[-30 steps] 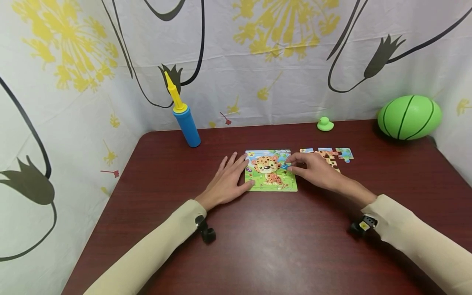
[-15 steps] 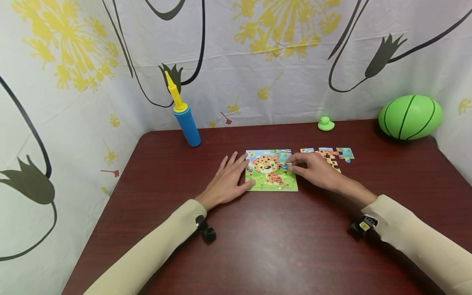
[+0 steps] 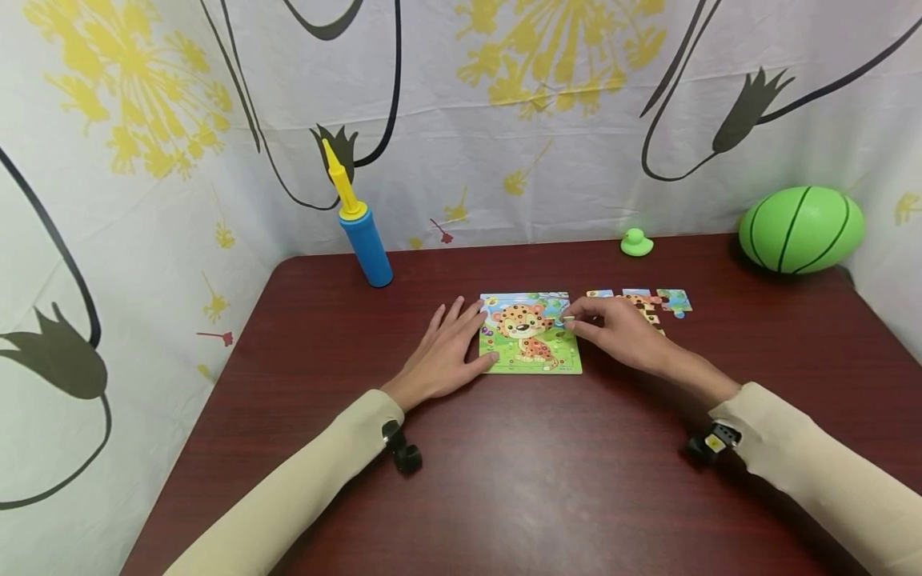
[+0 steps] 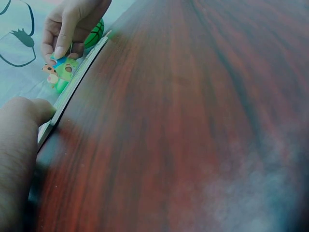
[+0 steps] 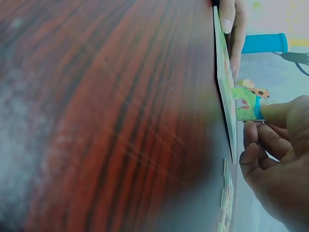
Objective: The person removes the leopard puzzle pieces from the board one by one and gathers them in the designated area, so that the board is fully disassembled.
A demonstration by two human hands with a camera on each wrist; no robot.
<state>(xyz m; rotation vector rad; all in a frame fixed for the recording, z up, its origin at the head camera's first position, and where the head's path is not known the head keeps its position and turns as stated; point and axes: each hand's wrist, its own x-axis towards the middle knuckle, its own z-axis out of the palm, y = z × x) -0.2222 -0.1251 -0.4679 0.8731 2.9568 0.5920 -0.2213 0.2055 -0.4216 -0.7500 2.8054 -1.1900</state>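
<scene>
A square jigsaw board (image 3: pixel 524 360) with a spotted leopard cub picture lies flat on the dark red-brown table. My left hand (image 3: pixel 445 352) rests over its left edge, fingers straight and spread, with the thumb at the lower left. Over the board's right side, my right hand (image 3: pixel 621 332) pinches a puzzle piece between thumb and fingers. In the right wrist view this puzzle piece (image 5: pixel 245 105) is green, blue and orange and stands tilted up, its lower edge close to the board. The left wrist view shows the same puzzle piece (image 4: pixel 63 75) under the right fingertips.
Several loose puzzle pieces (image 3: pixel 675 300) lie right of the board, partly hidden behind the right hand. A blue and yellow hand pump (image 3: pixel 367 248) stands at the back left. Along the back right are a green rubber duck (image 3: pixel 635 242) and a green ball (image 3: pixel 801 230). A patterned cloth hangs behind.
My right hand has shifted slightly right with the puzzle piece still pinched. The left hand and the board hold their place.
</scene>
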